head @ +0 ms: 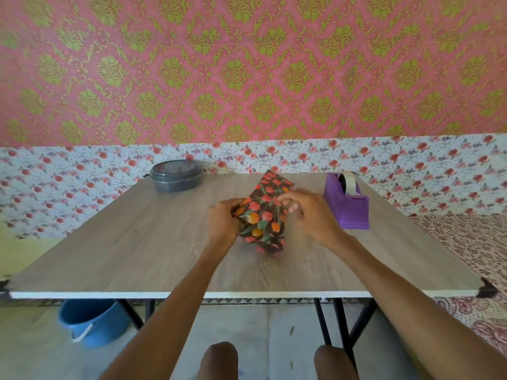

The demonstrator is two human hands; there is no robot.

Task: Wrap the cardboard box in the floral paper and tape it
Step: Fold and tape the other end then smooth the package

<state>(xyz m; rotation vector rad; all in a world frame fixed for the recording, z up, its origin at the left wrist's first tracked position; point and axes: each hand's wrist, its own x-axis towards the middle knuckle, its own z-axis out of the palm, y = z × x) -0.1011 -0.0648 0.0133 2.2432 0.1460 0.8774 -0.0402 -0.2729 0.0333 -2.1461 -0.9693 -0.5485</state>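
**Head view.** The floral paper (263, 215), dark with a red and orange tulip print, covers the cardboard box completely, so no bare card shows; the parcel lies near the middle of the wood-grain table (123, 250), its long axis running away from the person; whether it rests flat or is partly lifted cannot be told.

The left hand (223, 223) grips the parcel's left edge, fingers curled round the paper there; the right hand (304, 215) sits at the upper right edge with bent fingers touching the paper; blur hides whether it pinches a fold.

A purple tape dispenser (347, 204), roll loaded, stands just beside the right hand; a grey lidded container (177, 175) stands at the far left of the table; a blue bucket (90, 322) sits on the floor below.

Judged handling: a light parcel with a stiff core; the thin, glossy skin probably creases, tears at corners and slides on the smooth tabletop; best held across opposite long faces, with one hand pinning the folded flap, not the loose paper ends.
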